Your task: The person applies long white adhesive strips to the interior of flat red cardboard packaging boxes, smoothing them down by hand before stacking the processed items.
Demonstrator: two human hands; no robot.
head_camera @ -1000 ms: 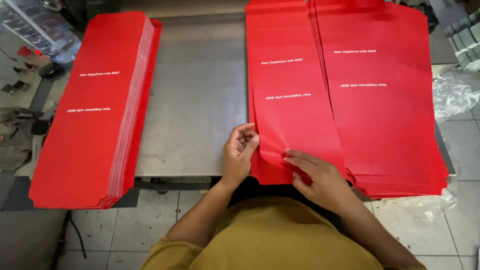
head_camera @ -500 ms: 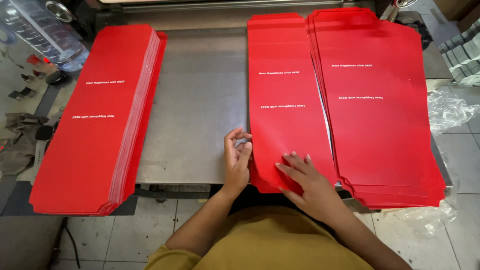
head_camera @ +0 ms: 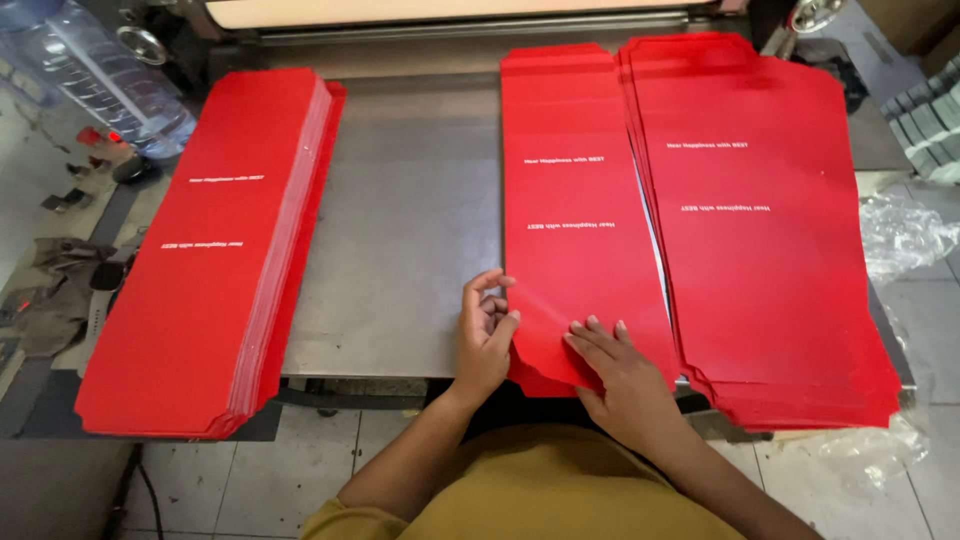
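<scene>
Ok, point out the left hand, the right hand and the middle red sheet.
left hand [head_camera: 485, 335], head view, on the palm.
right hand [head_camera: 620, 375], head view, on its back.
middle red sheet [head_camera: 575, 190], head view, on its flat upper face.

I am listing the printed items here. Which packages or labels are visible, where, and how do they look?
Left stack: long red flat carton blanks, small white print, table's left side.
Middle sheet: red, white print, under left hand and right hand.
Right stack: red, fanned, table's right side.
</scene>
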